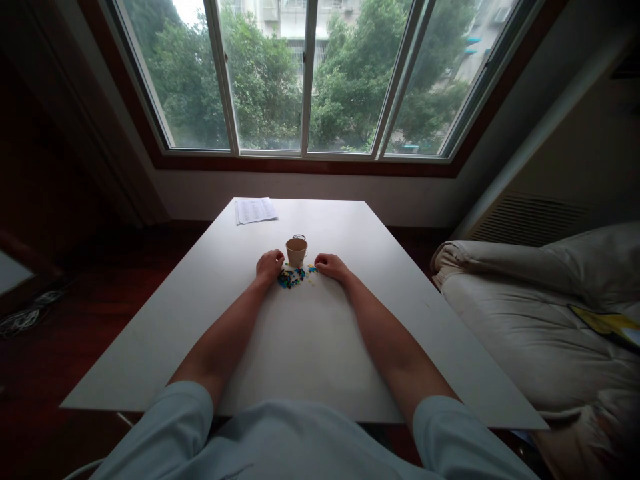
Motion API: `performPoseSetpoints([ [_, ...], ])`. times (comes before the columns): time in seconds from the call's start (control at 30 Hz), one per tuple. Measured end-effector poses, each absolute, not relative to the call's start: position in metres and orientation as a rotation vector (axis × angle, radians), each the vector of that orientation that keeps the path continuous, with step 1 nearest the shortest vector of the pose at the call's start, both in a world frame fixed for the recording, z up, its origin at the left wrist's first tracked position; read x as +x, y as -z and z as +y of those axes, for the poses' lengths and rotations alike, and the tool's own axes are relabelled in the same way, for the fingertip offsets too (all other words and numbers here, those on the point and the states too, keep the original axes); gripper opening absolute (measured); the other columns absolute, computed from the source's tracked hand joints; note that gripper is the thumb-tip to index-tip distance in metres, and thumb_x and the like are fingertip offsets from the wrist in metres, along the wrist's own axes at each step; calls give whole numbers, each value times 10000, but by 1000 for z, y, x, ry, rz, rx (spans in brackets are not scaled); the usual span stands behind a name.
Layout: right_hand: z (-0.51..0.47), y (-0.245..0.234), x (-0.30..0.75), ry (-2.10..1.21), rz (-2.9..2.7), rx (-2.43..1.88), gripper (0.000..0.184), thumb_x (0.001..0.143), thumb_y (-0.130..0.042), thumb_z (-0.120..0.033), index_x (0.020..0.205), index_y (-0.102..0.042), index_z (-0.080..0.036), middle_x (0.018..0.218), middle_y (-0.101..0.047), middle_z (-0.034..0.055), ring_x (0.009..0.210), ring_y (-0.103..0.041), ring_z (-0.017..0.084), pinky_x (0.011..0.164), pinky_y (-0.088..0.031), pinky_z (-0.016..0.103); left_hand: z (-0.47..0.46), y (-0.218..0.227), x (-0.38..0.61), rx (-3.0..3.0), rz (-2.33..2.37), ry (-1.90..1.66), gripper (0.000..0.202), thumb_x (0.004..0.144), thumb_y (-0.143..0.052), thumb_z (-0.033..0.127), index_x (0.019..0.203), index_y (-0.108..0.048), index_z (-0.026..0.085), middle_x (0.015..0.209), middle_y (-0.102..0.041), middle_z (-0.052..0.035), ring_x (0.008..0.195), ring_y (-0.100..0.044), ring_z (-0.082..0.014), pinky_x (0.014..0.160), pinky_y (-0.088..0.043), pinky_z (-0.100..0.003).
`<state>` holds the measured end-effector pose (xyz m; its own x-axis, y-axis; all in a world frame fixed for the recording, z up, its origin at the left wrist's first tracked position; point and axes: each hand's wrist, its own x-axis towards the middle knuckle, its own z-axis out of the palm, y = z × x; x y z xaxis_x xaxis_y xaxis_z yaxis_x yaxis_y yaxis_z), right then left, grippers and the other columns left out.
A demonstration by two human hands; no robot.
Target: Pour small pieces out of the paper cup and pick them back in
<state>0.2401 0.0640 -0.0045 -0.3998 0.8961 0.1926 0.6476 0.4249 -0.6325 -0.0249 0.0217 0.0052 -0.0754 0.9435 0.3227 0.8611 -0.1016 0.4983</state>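
A small tan bucket (297,254) stands upright on the white table (300,347), with a thin dark loop behind its rim. Small coloured pieces (292,278), mostly blue, green and yellow, lie loose in front of it. To the left of the bucket, my left hand (271,265) rests by the heap with curled, closed fingers. My right hand (332,265) is closed on the other side, its fingertips together beside a few scattered pieces. Anything between the fingers of either hand is too small to make out. The inside bottom of the bucket is hidden.
Printed sheets of paper (255,210) lie at the table's far left corner. Past the table is a wide window (305,87) above a low wall. A couch or bed with beige covers (505,313) stands at the right. Cables (30,317) lie on the floor at left.
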Motion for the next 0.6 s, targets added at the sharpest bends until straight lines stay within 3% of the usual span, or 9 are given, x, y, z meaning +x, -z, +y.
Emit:
performPoseSetpoints([
  [0.17,63,3,239,-600,-2163,-1322,200,779,-574,-270,865,-743,-205,757,-686,-5,696,-547,134,640,-378,221,26,-5,-24,1855,1799,-1199,145,873,-569,301,948,-676,236,915,-734,-18,837,-648,-168,774,-477,-294],
  [0.4,61,1,239,-595,-2146,-1351,212,801,-576,-300,882,-745,-202,765,-693,-2,700,-556,133,656,-389,220,36,-5,-16,1493,1378,-1596,181,831,-589,292,963,-644,181,876,-723,-54,804,-662,-150,715,-523,-274],
  [0.6,62,1,239,-585,-2141,-1349,212,806,-578,-309,882,-743,-199,766,-690,-1,700,-563,133,659,-391,225,33,-14,-6,1388,1177,-1691,213,821,-631,327,961,-643,168,852,-708,-55,753,-637,-135,650,-509,-259],
])
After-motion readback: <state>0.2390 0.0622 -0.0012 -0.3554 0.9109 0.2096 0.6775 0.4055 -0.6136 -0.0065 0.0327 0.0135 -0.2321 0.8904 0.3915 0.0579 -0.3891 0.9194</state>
